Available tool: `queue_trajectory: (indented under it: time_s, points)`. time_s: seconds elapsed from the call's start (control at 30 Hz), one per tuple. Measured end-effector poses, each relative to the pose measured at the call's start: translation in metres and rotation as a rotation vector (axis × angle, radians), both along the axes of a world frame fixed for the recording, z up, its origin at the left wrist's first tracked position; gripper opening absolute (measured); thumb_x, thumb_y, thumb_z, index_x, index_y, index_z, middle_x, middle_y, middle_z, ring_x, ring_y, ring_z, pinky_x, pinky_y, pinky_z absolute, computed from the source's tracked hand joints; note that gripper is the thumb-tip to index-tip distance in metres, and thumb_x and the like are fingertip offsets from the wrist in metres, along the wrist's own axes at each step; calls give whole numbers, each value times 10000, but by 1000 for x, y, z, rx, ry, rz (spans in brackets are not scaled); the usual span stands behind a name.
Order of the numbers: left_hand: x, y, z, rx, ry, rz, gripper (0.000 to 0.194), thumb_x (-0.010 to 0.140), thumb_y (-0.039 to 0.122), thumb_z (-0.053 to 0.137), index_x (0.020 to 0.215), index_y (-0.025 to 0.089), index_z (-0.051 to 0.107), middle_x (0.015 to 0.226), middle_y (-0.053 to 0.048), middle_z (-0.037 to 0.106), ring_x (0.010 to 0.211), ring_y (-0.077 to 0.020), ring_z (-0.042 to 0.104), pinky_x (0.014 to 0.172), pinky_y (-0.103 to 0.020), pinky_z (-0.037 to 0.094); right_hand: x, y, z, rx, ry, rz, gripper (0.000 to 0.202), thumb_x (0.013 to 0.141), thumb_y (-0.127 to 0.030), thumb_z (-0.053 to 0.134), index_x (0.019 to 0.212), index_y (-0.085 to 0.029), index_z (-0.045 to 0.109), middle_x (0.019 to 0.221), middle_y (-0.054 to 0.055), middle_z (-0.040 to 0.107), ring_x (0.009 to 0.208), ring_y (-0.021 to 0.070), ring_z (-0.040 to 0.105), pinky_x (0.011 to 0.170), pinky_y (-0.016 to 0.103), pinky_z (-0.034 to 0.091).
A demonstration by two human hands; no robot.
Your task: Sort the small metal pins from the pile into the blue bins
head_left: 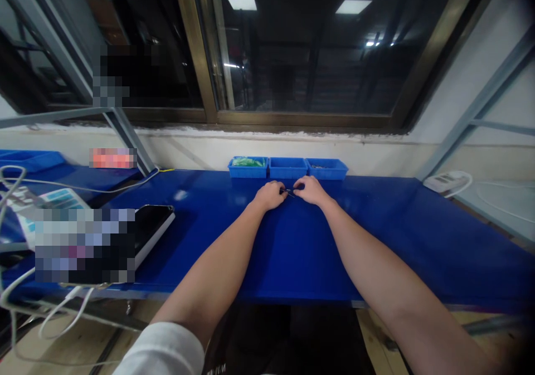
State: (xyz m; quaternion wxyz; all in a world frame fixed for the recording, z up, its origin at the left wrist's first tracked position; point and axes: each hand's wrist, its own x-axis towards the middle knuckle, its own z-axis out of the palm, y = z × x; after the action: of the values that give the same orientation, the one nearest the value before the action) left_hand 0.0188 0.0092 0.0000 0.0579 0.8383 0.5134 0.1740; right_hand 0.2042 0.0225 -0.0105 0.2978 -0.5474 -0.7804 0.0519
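My left hand [271, 195] is over the blue table, a little short of the row of bins, its fingers closed around thin dark pieces [288, 191] that look like small pins or rods. They poke out past the fingertips toward the right. Facing it, just to the right, my right hand [310, 190] has its thumb and fingers curled together near the ends of those pieces. Whatever is between its fingertips is too small to make out. Behind the hands stand three blue bins: one with green packets [248, 163], a middle bin [288, 167], and one with small metal parts [326, 169].
On the left of the blue table [288, 252] lies a black device with a pale edge [154, 224], partly blurred out. White cables [79, 308] hang off that corner. A white power strip [447, 181] sits at the right end. Grey metal frame bars [480, 105] rise on both sides.
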Motion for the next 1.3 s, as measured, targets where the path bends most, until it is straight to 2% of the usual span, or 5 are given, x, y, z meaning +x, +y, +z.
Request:
queue_trajectory:
  time_s: [0.37, 0.53, 0.97, 1.1, 1.3]
  points:
    - [3, 2, -4, 14, -55, 6, 260, 819, 367, 537, 976, 197, 655, 1052, -79, 652, 952, -208, 611, 852, -292, 468, -2, 1, -1, -71, -104, -10, 195, 834, -219, 507, 806, -156, 689, 912, 112, 661, 881, 218, 571, 829, 311, 387]
    - [3, 4, -4, 98, -170, 24, 321, 835, 352, 530, 1096, 181, 606, 1093, -84, 639, 983, -196, 601, 873, -285, 457, -6, -4, 3, -73, 58, 63, 165, 841, -227, 496, 849, -169, 651, 846, 71, 677, 771, 175, 588, 720, 277, 408]
    - [2, 2, 1, 157, -189, -27, 248, 883, 299, 469, 957, 229, 695, 931, -45, 676, 878, -168, 614, 842, -266, 452, -8, -7, 8, -248, 768, 212, 199, 638, -363, 640, 685, -169, 648, 629, 14, 633, 543, 123, 508, 549, 268, 397]
    - [2, 3, 0, 179, -242, 31, 270, 883, 284, 463, 1075, 218, 641, 1019, -59, 656, 945, -180, 604, 875, -280, 447, -5, -6, 9, -56, 711, 107, 177, 668, -338, 608, 704, -175, 667, 689, 35, 664, 640, 162, 557, 664, 311, 438]
    - [-3, 4, 1, 166, -244, 231, 294, 846, 151, 442, 1078, 213, 611, 1081, -66, 626, 981, -188, 604, 895, -283, 446, 0, -1, 6, 261, 292, -140, 277, 783, -396, 521, 892, -192, 674, 934, 85, 670, 962, 263, 499, 884, 434, 373]
